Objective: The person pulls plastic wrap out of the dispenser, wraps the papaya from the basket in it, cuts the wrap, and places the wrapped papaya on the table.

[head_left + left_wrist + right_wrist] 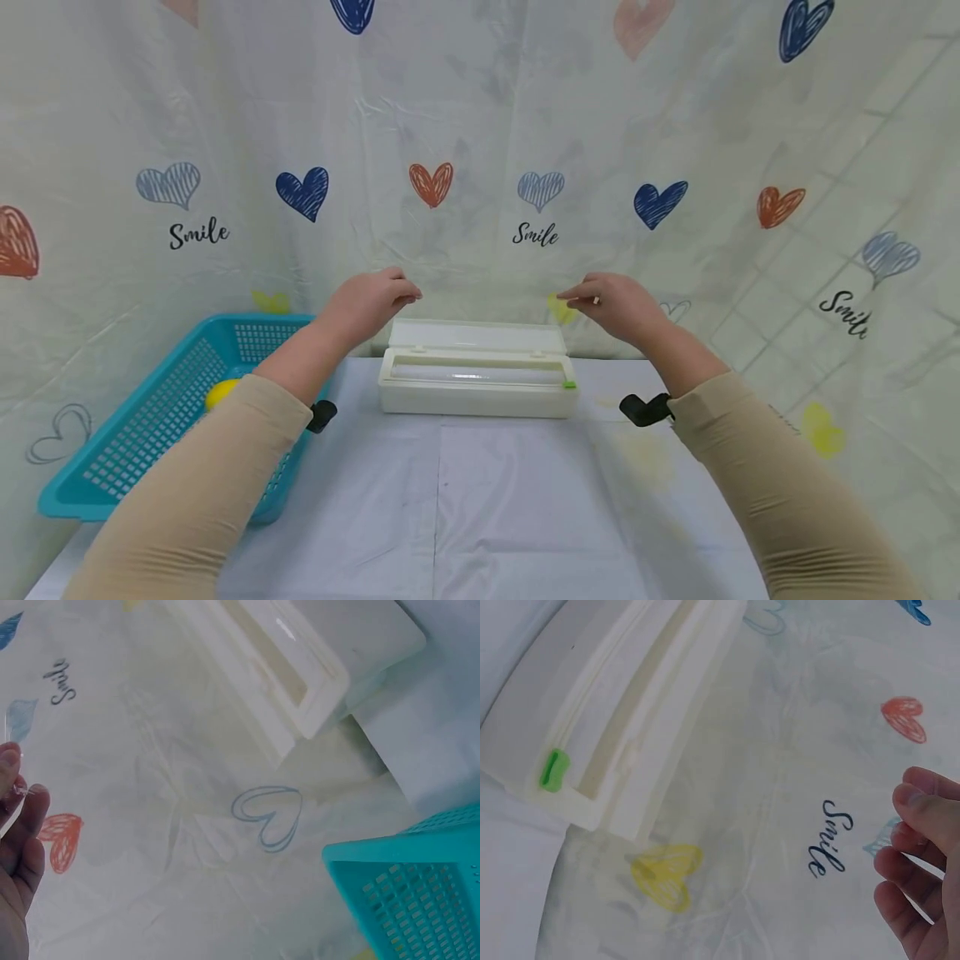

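Observation:
A white plastic wrap dispenser (480,398) stands on the table with its lid (480,335) raised at the back. A roll of clear wrap (480,373) shows inside, and a green slide cutter (570,385) sits at its right end. Above the dispenser's left end, my left hand (367,302) pinches clear plastic wrap (21,790), whose crinkled edge shows at the fingertips. My right hand (615,307) is raised at the same height past the right end, thumb and index finger pinched together on the wrap. Between the hands the see-through sheet hardly shows.
On the left stands a turquoise mesh basket (67,500), partly behind my left arm. A yellow rounded thing (221,392) lies inside, half hidden by the sleeve. A white cloth (495,500) covers the table. Behind hangs a curtain (480,108) printed with hearts.

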`<state>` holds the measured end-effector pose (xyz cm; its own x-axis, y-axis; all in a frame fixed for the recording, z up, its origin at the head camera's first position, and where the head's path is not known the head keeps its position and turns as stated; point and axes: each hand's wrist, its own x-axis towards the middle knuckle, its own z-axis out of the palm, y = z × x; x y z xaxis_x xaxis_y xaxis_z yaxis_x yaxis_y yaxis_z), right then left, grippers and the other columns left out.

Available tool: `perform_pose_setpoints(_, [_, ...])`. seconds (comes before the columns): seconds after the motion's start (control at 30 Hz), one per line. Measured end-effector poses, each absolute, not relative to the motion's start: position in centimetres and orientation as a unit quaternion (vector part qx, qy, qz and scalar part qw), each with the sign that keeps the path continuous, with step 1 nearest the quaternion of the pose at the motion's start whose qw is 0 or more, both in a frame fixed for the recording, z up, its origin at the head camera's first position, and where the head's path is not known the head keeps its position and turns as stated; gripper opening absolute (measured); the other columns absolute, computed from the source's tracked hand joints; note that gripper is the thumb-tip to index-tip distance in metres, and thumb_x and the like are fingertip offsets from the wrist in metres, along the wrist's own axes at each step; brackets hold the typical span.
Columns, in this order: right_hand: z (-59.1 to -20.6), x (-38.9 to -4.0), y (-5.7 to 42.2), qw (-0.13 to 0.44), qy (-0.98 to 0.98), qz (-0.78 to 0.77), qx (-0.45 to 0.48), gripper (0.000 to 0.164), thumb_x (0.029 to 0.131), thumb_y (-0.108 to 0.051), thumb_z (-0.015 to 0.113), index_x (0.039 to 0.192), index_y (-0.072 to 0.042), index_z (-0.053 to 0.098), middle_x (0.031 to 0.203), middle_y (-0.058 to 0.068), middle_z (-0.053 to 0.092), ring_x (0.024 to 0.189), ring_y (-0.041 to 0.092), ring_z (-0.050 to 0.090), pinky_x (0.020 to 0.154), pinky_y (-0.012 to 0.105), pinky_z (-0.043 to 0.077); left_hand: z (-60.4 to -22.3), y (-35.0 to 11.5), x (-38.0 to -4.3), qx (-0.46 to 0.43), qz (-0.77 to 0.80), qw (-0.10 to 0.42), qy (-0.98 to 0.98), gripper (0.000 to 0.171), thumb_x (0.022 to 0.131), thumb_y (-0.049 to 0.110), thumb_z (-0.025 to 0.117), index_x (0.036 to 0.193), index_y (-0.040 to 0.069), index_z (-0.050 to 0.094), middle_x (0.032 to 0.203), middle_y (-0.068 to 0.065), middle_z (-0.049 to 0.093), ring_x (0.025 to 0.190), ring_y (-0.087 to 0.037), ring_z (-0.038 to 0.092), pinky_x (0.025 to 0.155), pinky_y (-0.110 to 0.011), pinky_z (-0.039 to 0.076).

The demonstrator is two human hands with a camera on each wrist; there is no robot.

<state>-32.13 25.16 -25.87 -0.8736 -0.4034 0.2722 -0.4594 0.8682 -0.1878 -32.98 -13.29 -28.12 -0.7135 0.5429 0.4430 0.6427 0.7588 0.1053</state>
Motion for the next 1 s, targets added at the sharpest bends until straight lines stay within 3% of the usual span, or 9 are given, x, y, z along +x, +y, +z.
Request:
perform_pose_setpoints(0.6, [-23.7, -31.4, 25.0, 0.173, -0.947, 0.125, 0.240, 0.025, 0.095, -0.010, 0.066, 0.119, -0.014, 0.074, 0.089, 0.002, 0.065, 0.072, 0.019, 0.053, 0.065, 0.035, 0.045, -25.8, -13.2, -32.3, -0.307, -0.133, 0.235, -0.913, 0.023, 0.094, 0.012, 0.068, 0.115, 0.011, 0.074, 0.101, -0.006, 0.069, 0.091, -0.022, 0.068, 0.083, -0.036, 0.056])
perform_pose_setpoints(1.0, [-22.7, -31.0, 25.0, 0.201, -0.940, 0.126, 0.244, 0.026, 0.095, -0.008, 0.067, 0.119, -0.013, 0.074, 0.090, 0.004, 0.065, 0.072, 0.019, 0.052, 0.064, 0.036, 0.044, -25.1, -13.3, -32.3, -0.309, -0.138, 0.281, -0.898, 0.020, 0.094, 0.017, 0.068, 0.113, 0.012, 0.075, 0.095, -0.004, 0.067, 0.081, -0.022, 0.067, 0.077, -0.034, 0.057])
